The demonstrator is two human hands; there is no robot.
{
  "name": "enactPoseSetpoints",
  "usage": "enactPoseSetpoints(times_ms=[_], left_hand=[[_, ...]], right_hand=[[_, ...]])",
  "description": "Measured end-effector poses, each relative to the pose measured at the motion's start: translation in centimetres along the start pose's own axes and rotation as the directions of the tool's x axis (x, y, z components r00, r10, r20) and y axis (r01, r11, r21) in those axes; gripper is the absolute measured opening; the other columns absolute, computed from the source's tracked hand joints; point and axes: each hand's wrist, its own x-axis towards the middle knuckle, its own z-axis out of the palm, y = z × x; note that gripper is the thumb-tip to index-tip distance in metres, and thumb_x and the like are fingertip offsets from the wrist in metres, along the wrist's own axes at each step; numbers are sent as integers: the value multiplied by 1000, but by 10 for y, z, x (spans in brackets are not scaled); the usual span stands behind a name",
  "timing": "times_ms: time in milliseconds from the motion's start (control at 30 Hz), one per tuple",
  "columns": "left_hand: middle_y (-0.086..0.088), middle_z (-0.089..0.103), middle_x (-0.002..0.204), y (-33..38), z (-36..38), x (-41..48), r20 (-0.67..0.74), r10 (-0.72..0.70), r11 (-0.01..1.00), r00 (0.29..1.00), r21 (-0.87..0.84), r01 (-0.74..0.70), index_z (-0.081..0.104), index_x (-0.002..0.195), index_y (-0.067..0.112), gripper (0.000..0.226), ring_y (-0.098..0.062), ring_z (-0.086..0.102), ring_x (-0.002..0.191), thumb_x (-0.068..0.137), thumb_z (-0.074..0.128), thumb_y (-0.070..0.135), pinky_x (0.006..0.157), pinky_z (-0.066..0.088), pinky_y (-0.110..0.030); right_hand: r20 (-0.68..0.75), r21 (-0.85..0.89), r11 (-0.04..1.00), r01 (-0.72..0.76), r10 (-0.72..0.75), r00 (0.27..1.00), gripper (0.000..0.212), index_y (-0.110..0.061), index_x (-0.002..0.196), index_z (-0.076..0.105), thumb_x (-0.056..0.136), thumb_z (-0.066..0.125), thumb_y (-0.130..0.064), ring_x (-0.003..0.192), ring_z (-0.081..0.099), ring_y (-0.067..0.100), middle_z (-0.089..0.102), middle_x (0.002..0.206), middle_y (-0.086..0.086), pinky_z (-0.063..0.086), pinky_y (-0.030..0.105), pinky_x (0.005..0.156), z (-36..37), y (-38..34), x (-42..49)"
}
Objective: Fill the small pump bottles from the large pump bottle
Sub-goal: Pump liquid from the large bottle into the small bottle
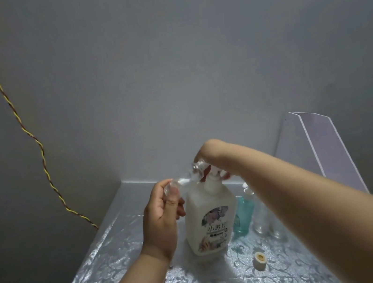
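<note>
Head view is showing, low in the middle, the left hand [163,221] pinching a small clear bottle [182,182] tipped beside the top of the large pump bottle [210,221], the right hand [208,160] curling over that top — pushing slowly and keeping the small mouth lined up is looking best.

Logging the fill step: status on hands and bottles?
Left hand holds small clear bottle, tilted toward the spout. Right hand grips pump head of large pump bottle. Loose cap on table, not obstructing.
</note>
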Motion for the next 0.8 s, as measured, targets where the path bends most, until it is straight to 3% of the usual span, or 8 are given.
enactPoseSetpoints(times_ms=[100,267,333,400,500,567,700,800], left_hand=[[8,55,64,-5,-1,1,-17,1,1000,1000,11,-1,59,99,24,41,-12,50,60,82,45,58,60,43,-24],[9,54,64,-4,-2,0,-46,-9,1000,999,11,10,59,99,23,43,-13,49,60,81,45,60,59,42,-23],[8,54,65,-2,-3,1,-49,-12,1000,999,1,12,60,100,22,46,-14,49,60,81,45,60,59,41,-22],[8,55,66,-1,-3,1,-37,-11,1000,999,1,11,61,101,22,46,-13,49,61,81,46,61,58,41,-20],[8,56,66,0,-1,0,-20,-13,1000,1000,-2,13,59,99,25,41,-12,49,60,81,46,60,58,41,-18],[9,55,65,-1,0,1,-22,-10,1000,1000,-3,10,59,101,23,44,-12,50,60,81,46,60,58,41,-17],[8,54,64,-4,-1,0,-25,-15,1000,1000,7,15,59,98,21,44,-12,50,60,82,45,59,58,42,-18],[9,54,64,-3,-2,0,-31,-19,1000,999,19,20,59,99,21,46,-12,50,60,82,44,61,59,42,-20]], right_hand=[[18,167,980,-110,109,994,36,-2,131,54,97,48,-13,96,57,18,60,127,15,52,34,77,1,-3,3],[-29,237,962,-132,143,989,28,-5,118,64,96,52,-16,94,54,23,62,112,11,35,22,75,-2,-6,-6],[-61,300,941,-156,182,981,15,-8,87,61,95,50,-15,88,44,22,55,89,11,34,23,76,-7,-6,-8],[-43,317,935,-161,184,982,23,-6,76,54,95,51,-18,84,44,21,54,79,7,38,23,74,-8,-2,-11],[-113,496,867,-53,125,986,23,-2,111,62,96,47,-11,81,53,23,56,92,9,50,26,71,-2,2,-8],[-82,439,898,-34,78,994,34,2,126,56,97,46,-11,78,55,26,55,98,12,50,29,67,-1,0,-10],[-58,354,930,-101,129,990,37,-8,133,56,97,47,-9,120,56,30,57,133,15,43,33,101,3,-3,-5],[-82,247,962,-116,140,987,39,-6,136,53,98,47,-11,125,53,29,53,140,12,42,32,103,4,-5,-5]])
